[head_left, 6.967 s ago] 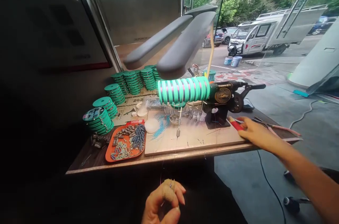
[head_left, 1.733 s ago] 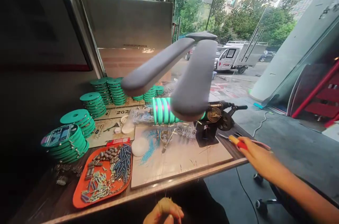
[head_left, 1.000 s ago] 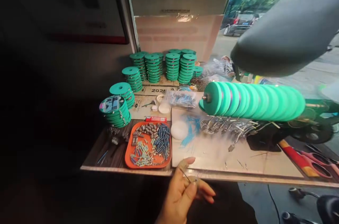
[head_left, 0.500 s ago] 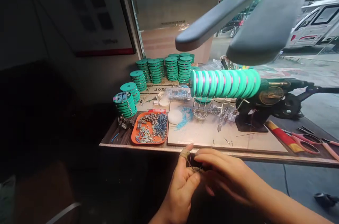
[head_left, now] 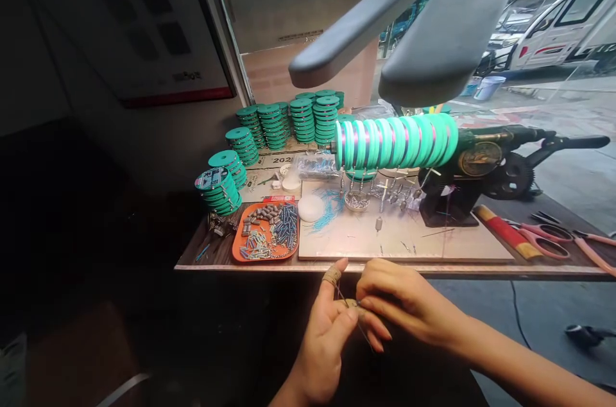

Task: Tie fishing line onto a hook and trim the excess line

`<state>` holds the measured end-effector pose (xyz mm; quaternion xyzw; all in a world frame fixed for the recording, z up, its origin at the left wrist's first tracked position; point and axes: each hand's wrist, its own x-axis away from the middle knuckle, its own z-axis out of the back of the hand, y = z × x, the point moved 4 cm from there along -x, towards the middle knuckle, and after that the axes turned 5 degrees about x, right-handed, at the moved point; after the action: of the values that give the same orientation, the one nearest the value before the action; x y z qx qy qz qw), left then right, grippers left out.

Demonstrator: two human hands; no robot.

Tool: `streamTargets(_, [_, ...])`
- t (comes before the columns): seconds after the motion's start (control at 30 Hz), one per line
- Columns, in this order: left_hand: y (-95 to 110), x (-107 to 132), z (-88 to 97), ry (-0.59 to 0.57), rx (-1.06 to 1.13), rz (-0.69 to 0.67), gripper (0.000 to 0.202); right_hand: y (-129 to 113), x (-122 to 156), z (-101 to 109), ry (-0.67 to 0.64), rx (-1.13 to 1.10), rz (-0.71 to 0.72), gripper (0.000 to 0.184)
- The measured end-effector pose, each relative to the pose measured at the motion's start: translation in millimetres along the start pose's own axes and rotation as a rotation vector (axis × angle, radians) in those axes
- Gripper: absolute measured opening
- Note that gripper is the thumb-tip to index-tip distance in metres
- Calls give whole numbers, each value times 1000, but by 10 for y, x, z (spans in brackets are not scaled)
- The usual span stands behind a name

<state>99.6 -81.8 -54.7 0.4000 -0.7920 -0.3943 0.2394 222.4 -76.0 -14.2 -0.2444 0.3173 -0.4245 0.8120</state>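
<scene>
Near the table's front edge, my left hand pinches a thin fishing line between thumb and fingers. The line runs up over the index finger, which is wrapped in tan tape, and a loose end hangs below. My right hand is close beside it, thumb and forefinger closed on the line next to the left fingertips. Any knot or small part between the fingers is too small to make out. Beyond the hands, a row of green line spools sits on a hand-cranked winder, with small rigs dangling below.
An orange tray holds sinkers and small tubes. Stacks of green spools stand at the back left. A pale board carries blue strands and a bowl of beads. Scissors lie right; grey fan blades hang overhead.
My right hand, blurred and with fingers extended before, has closed into a pinch beside the left fingertips. The left hand keeps its grip on the line. The camera view has shifted slightly.
</scene>
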Motion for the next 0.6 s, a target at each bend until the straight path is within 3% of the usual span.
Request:
streamTargets(0.13, [25,26,28,50,-169,4,64,-9,-40,0,-78,3,-27,24])
streamTargets(0.6, [36,-22,-24,35,-18,-1,65,46,-73,-16,-83,-43,-69,18])
